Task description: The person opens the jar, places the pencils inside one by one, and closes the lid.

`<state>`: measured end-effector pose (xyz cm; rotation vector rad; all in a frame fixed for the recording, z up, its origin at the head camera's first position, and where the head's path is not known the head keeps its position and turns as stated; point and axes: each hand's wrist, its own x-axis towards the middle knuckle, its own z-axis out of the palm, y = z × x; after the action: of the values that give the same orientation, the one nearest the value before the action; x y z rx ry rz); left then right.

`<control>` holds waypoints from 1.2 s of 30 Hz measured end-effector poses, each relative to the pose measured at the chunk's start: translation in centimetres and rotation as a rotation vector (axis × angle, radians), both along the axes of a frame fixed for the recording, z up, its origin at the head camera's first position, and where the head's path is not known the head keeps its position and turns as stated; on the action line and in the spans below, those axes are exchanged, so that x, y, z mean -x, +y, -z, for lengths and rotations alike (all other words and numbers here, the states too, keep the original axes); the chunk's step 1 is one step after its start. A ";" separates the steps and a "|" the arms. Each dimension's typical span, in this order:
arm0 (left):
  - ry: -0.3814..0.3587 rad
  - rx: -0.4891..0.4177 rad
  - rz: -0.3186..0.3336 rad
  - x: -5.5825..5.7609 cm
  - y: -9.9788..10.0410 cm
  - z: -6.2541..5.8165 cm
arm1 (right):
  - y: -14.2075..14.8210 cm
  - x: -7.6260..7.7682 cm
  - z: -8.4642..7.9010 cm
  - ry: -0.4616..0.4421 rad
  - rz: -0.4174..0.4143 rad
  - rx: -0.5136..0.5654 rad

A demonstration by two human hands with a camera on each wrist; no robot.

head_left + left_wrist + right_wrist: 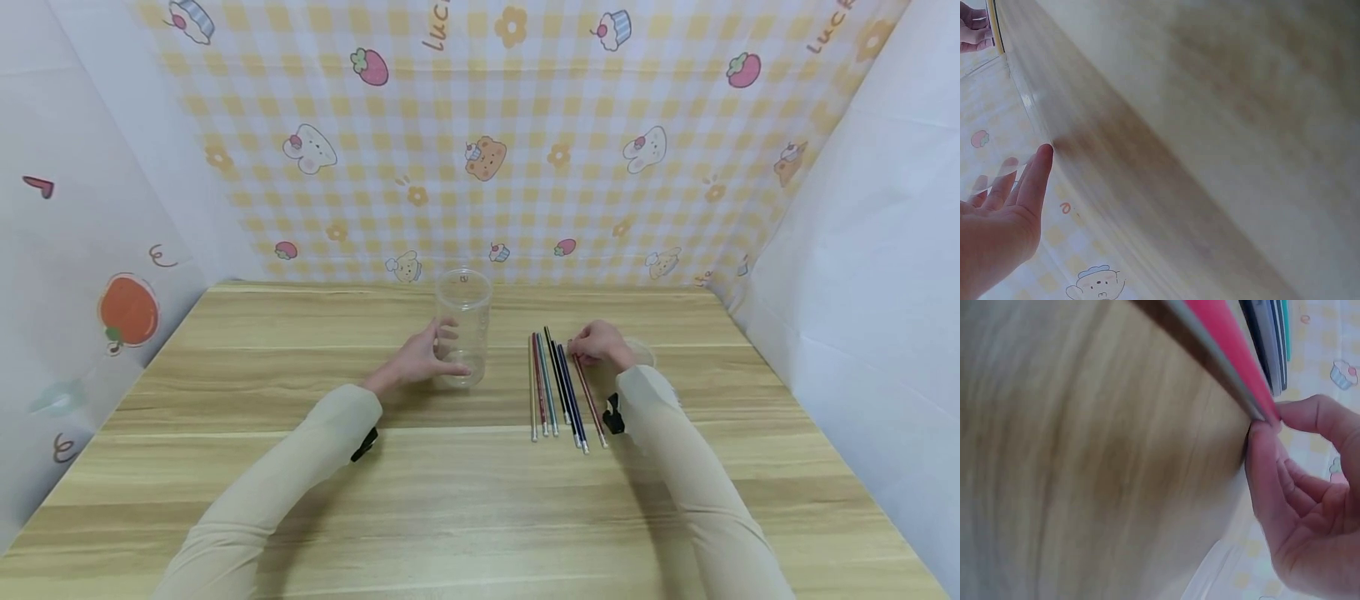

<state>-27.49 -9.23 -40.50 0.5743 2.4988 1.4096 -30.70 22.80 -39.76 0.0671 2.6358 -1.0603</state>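
A tall clear plastic jar point(474, 329) stands upright on the wooden table. My left hand point(420, 357) holds it low down, the thumb across the front and the fingers behind the clear wall. To the right, my right hand point(600, 343) pinches the far end of a red pencil point(590, 402) between thumb and forefinger; in the right wrist view the pencil point(1229, 350) runs away from the fingertips. Several more pencils lie side by side just left of it, among them a gold pencil point(532, 392), a light blue pencil point(547, 385) and a dark blue pencil point(570, 392).
A clear round lid point(642, 354) lies beside my right wrist, partly hidden by it. Behind the wooden table point(450, 508) hangs a yellow checked cloth point(525, 108) with cartoon prints. White cloth point(862, 250) closes off both sides.
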 end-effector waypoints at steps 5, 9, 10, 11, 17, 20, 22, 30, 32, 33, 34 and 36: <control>-0.002 0.013 0.001 -0.1 0.0 0.0 | 0.6 -0.4 -0.1 0.005 -0.064 0.112; -0.009 0.010 0.012 -0.9 0.2 -1.0 | 1.1 -0.6 -0.6 0.015 -0.082 0.204; -0.013 0.007 0.015 -1.2 0.2 -1.5 | 1.2 -0.6 -0.8 0.025 -0.081 0.220; -0.018 0.000 0.017 -1.5 0.3 -1.9 | 1.3 -0.5 -1.0 0.042 -0.081 0.240; -0.045 -0.014 0.014 -2.7 0.5 -3.6 | 1.8 -0.3 -3.0 0.159 -0.038 0.393; -0.039 -0.016 0.011 -2.4 0.4 -3.1 | 1.9 -0.4 -4.2 0.221 -0.019 0.454; -0.026 -0.012 0.008 -1.7 0.3 -2.0 | 1.9 -0.5 -5.0 0.275 -0.014 0.487; -0.005 0.012 -0.012 -0.3 0.1 -0.1 | 1.1 -1.1 -8.2 0.434 0.025 0.672; 0.002 0.019 -0.013 -0.2 0.0 -0.2 | 0.9 -1.0 -8.6 0.457 0.035 0.713; 0.005 0.026 -0.014 -0.2 0.0 -0.2 | 0.7 -1.1 -8.9 0.467 0.040 0.728; 0.007 0.025 -0.012 -0.2 0.0 -0.2 | 0.6 -1.1 -9.1 0.473 0.044 0.735; 0.004 0.024 -0.009 -0.1 0.0 -0.1 | 0.2 -1.2 -9.6 0.484 0.048 0.745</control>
<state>-27.35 -9.19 -40.37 0.5623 2.5214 1.3814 -29.49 22.95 -30.14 -0.3240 2.4160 -2.2272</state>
